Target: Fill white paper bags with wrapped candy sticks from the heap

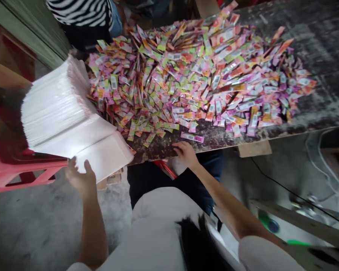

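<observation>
My left hand (80,177) is at the near edge of a fanned stack of white paper bags (55,109), its thumb and fingers apart. Its fingertips are at the corner of the nearest bag (104,156), which lies flat. My right hand (186,153) rests at the table's front edge, fingers loosely bent and apart, with nothing visible in it. Just beyond it lies a single pink-purple sachet (192,137) with a white label. Behind that spreads a big heap of small colourful sachets (169,82) in pink, green, orange and purple.
The dark, worn table (324,75) extends to the right. A red plastic stool (31,173) supports the bags at left. Across the table stands a person in a striped top (80,13). A black cable (288,188) hangs at right above the floor.
</observation>
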A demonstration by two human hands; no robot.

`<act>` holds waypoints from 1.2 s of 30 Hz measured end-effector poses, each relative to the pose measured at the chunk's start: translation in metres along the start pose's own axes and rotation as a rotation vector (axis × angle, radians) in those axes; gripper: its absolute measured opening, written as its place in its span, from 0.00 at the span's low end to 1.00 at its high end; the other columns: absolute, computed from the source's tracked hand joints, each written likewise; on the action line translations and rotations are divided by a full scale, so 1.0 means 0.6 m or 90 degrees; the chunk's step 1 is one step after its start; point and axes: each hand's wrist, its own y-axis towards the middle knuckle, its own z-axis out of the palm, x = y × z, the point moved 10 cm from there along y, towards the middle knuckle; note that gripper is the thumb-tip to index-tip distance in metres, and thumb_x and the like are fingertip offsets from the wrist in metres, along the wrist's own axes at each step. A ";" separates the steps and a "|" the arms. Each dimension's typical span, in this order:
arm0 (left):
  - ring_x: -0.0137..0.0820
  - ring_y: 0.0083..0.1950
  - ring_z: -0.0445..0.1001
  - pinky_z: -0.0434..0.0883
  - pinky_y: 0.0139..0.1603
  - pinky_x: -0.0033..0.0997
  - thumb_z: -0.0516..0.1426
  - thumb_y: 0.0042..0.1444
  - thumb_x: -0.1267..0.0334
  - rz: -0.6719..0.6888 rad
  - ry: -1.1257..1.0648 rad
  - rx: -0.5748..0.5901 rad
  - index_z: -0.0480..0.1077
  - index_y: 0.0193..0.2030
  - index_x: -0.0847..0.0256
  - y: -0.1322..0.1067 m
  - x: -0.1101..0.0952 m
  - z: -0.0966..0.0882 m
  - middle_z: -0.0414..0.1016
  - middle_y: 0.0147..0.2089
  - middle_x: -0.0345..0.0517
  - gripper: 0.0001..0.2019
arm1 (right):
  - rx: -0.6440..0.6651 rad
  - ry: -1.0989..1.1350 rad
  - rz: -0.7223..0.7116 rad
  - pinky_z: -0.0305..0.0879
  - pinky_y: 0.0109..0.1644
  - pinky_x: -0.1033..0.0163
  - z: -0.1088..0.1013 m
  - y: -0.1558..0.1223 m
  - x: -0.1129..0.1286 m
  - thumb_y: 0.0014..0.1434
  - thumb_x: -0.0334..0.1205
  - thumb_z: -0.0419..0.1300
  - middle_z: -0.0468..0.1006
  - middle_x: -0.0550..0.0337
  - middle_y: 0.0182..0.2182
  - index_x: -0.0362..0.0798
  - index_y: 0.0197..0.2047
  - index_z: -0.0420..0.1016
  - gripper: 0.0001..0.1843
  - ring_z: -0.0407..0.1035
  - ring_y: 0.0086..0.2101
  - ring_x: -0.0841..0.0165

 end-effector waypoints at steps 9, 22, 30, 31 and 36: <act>0.48 0.59 0.66 0.64 0.60 0.51 0.58 0.57 0.62 0.322 -0.061 0.286 0.68 0.54 0.62 -0.117 -0.392 0.327 0.69 0.54 0.60 0.18 | -0.131 -0.164 0.198 0.60 0.53 0.42 -0.077 0.043 -0.147 0.58 0.41 0.59 0.71 0.43 0.45 0.47 0.46 0.75 0.13 0.62 0.47 0.49; 0.43 0.55 0.67 0.64 0.59 0.45 0.54 0.60 0.62 0.433 -0.094 0.402 0.67 0.54 0.60 -0.218 -0.420 0.412 0.71 0.50 0.54 0.15 | -0.193 0.032 0.215 0.64 0.50 0.53 -0.106 0.027 -0.191 0.62 0.42 0.55 0.74 0.52 0.37 0.50 0.37 0.68 0.06 0.67 0.42 0.58; 0.44 0.49 0.71 0.67 0.53 0.44 0.61 0.55 0.51 0.358 0.057 0.409 0.68 0.46 0.63 -0.192 -0.402 0.419 0.73 0.43 0.55 0.19 | -0.167 0.143 0.263 0.66 0.45 0.58 -0.103 0.014 -0.184 0.62 0.46 0.53 0.76 0.54 0.41 0.51 0.45 0.62 0.11 0.72 0.40 0.61; 0.44 0.48 0.72 0.67 0.51 0.42 0.61 0.55 0.53 0.364 0.076 0.436 0.68 0.46 0.63 -0.193 -0.411 0.425 0.74 0.42 0.54 0.17 | -0.154 0.149 0.264 0.67 0.46 0.57 -0.093 0.018 -0.176 0.62 0.47 0.52 0.77 0.52 0.42 0.51 0.46 0.62 0.12 0.73 0.41 0.60; 0.41 0.45 0.74 0.68 0.46 0.37 0.55 0.55 0.69 0.403 0.146 0.568 0.69 0.42 0.61 -0.210 -0.440 0.427 0.75 0.42 0.53 0.08 | -0.154 0.111 0.302 0.67 0.44 0.56 -0.080 0.014 -0.167 0.57 0.54 0.59 0.78 0.51 0.41 0.50 0.48 0.65 0.21 0.73 0.40 0.57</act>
